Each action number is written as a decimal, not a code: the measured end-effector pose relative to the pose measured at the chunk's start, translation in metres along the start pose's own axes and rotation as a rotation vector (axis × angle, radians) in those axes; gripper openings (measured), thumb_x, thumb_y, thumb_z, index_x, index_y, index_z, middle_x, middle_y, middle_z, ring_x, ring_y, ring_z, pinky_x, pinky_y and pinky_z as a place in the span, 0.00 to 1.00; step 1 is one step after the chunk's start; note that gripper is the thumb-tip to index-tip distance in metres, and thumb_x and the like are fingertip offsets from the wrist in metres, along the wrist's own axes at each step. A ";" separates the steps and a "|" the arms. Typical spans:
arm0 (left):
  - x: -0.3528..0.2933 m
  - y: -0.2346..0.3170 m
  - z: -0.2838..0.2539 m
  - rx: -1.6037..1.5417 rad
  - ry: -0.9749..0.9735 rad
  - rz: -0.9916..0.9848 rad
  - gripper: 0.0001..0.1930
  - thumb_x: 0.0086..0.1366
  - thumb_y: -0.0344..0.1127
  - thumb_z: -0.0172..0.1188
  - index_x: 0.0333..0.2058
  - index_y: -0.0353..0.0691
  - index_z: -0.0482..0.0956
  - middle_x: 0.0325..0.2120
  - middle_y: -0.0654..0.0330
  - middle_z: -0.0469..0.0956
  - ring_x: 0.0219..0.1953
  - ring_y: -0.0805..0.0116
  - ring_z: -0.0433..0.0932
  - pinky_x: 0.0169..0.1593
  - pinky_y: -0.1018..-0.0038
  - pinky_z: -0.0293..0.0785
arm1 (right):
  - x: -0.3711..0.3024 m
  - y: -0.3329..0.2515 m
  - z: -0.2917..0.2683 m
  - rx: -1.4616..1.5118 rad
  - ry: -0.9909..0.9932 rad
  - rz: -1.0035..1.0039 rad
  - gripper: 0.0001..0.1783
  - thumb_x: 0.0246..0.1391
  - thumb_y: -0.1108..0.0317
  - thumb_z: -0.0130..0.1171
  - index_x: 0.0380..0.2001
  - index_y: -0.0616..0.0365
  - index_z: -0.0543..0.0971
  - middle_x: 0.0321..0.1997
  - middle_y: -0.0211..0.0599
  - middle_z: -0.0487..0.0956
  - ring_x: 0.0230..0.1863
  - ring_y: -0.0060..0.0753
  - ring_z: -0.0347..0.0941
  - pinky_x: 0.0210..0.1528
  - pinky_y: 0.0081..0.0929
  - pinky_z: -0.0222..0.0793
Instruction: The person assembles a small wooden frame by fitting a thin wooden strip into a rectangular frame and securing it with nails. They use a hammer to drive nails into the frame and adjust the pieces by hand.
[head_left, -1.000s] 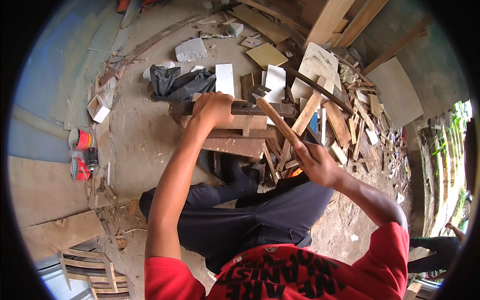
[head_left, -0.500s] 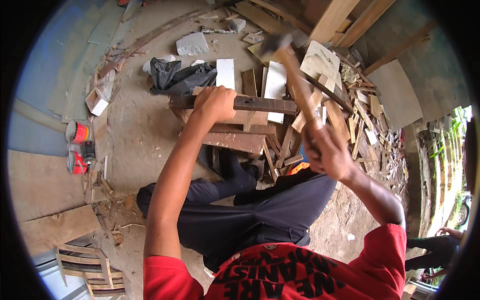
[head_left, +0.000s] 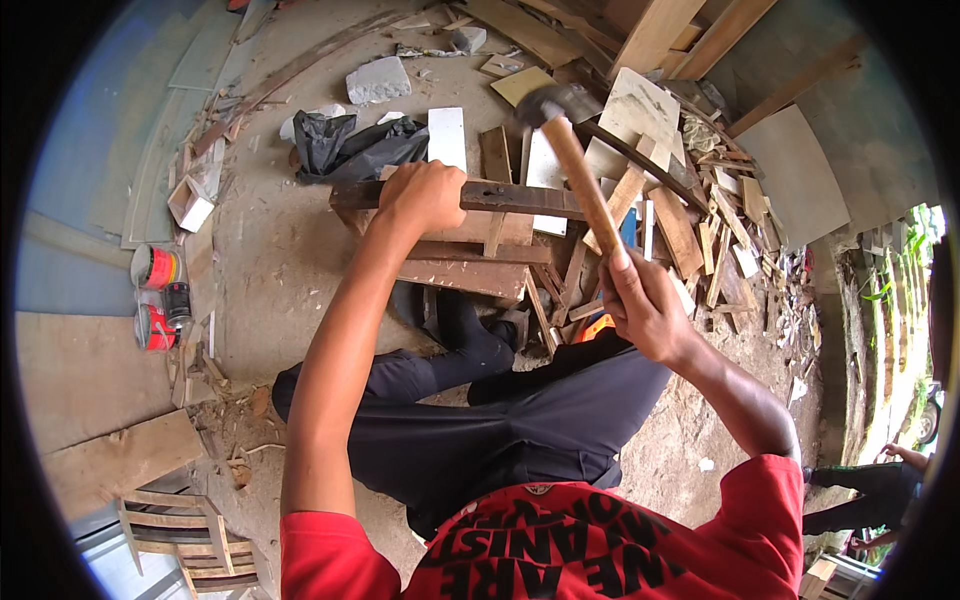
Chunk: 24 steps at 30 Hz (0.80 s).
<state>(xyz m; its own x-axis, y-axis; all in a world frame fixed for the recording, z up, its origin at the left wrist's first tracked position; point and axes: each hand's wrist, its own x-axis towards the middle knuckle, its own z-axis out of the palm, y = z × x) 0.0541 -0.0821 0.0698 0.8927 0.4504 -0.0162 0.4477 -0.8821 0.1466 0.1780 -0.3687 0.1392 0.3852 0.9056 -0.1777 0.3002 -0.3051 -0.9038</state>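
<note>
The shirt (head_left: 545,545) is red with black letters. The pants (head_left: 490,435) are black, the hammer handle (head_left: 583,185) tan, the wood bar (head_left: 520,198) dark brown.

The left arm (head_left: 335,390) on my remote view stretches nearly straight, left of the hammer (head_left: 583,185), and I see the left hand (head_left: 422,197) closed, knuckles up. I have the right arm (head_left: 740,385) bent, right hand (head_left: 648,308) wrapped around the hammer's handle, thumb lying along it.
</note>
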 end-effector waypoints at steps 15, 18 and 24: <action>-0.003 -0.002 0.000 0.015 0.033 -0.039 0.16 0.54 0.39 0.65 0.41 0.41 0.82 0.39 0.49 0.84 0.44 0.48 0.83 0.50 0.56 0.78 | 0.033 0.035 -0.016 0.012 -0.022 0.195 0.28 0.73 0.43 0.40 0.29 0.56 0.69 0.18 0.21 0.63 0.17 0.18 0.60 0.18 0.19 0.59; -0.002 -0.006 0.010 -0.087 0.383 0.219 0.17 0.56 0.41 0.68 0.43 0.41 0.80 0.40 0.55 0.81 0.47 0.54 0.80 0.54 0.60 0.75 | 0.050 0.118 -0.016 -0.059 0.397 0.000 0.30 0.73 0.43 0.40 0.31 0.61 0.72 0.20 0.36 0.69 0.21 0.33 0.67 0.26 0.32 0.64; -0.020 -0.009 0.030 -0.027 0.653 0.415 0.20 0.55 0.47 0.73 0.41 0.42 0.82 0.41 0.65 0.81 0.48 0.63 0.77 0.53 0.64 0.70 | 0.064 0.305 0.012 -0.338 0.833 0.164 0.34 0.70 0.40 0.44 0.28 0.64 0.75 0.22 0.53 0.77 0.27 0.58 0.77 0.32 0.51 0.69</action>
<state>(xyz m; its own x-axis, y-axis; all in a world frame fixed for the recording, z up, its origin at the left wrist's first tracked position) 0.0342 -0.0871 0.0394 0.7720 0.0813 0.6304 0.0741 -0.9965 0.0377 0.2840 -0.4000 -0.1527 0.9116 0.3774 0.1630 0.3748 -0.6000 -0.7067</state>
